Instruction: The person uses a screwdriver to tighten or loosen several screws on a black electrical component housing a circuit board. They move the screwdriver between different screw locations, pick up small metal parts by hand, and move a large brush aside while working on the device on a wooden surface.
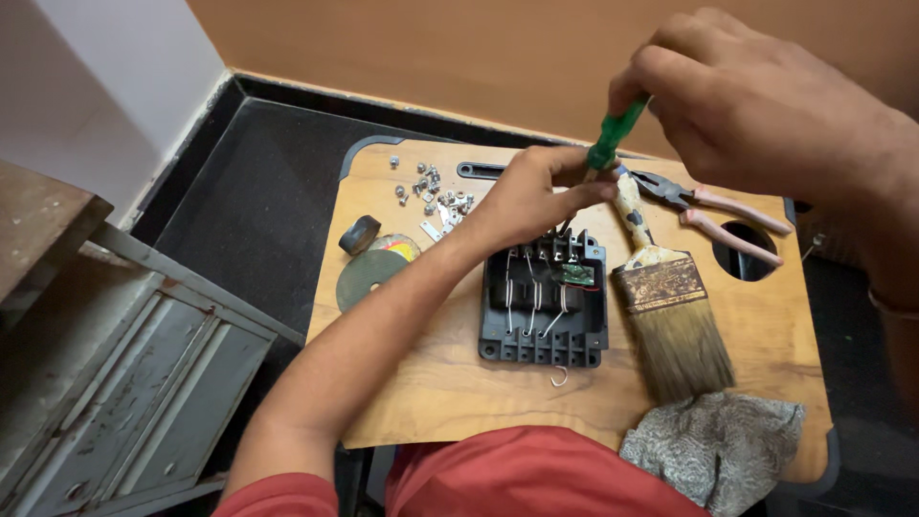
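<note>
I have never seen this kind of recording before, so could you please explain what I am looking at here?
There is no machine here: a person works with two bare hands, filmed by a camera on their head looking down. The right hand grips a green-handled screwdriver; the left hand steadies its lower part with the fingertips, just above a black plastic housing with wires inside. All this lies on a small wooden board. Also on the board are a paintbrush, pliers, a heap of small screws and nuts, a grinding disc, a small black roll and a grey cloth. A metal box stands to the left.
</note>
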